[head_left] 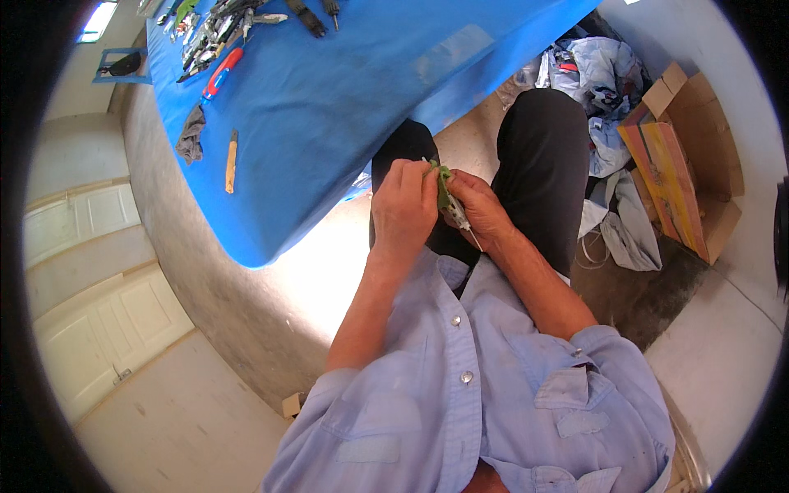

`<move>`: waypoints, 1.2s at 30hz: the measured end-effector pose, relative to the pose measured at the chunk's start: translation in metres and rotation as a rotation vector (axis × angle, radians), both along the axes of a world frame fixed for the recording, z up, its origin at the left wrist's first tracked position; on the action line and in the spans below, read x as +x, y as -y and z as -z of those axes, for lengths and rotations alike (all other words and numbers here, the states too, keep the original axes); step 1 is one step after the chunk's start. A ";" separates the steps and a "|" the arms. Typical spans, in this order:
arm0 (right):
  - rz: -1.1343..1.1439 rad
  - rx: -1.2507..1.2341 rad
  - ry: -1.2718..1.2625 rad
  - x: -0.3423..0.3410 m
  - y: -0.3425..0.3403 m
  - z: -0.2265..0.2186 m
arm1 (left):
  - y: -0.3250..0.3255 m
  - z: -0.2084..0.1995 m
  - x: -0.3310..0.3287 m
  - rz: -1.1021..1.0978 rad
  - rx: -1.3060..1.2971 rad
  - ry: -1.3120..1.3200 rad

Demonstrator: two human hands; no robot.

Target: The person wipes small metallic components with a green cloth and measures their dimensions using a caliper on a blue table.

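Note:
Above my lap, my left hand [403,201] and my right hand [485,212] meet around a small slim item [456,214] with a whitish, dark-spotted body. A green, leaf-like strip [443,191] lies along its upper part, and a thin metal rod sticks out of its lower end. The fingers of my left hand are closed at the green end. My right hand is wrapped round the body from the right, with the thumb on top. The fingers cover much of the item, so its exact kind does not show.
Ahead stands a table under a blue cloth [329,99]. On it are a pile of dark and silvery pieces [218,37], a red-and-blue-handled tool [222,74], a wooden-handled tool [232,163] and a grey rag [191,135]. Right: an open cardboard box [670,168] and crumpled cloth [608,70].

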State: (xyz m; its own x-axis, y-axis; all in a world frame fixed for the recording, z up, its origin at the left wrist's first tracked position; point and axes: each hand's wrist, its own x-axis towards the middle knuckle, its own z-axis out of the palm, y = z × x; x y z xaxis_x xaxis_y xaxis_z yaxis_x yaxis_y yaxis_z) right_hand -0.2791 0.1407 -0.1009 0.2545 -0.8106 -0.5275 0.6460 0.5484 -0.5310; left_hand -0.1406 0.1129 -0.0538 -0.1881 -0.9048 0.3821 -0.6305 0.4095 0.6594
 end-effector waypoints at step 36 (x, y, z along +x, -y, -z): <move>-0.294 -1.354 -0.984 0.163 0.308 -0.089 | 0.215 -0.051 0.160 -0.396 -0.166 -0.254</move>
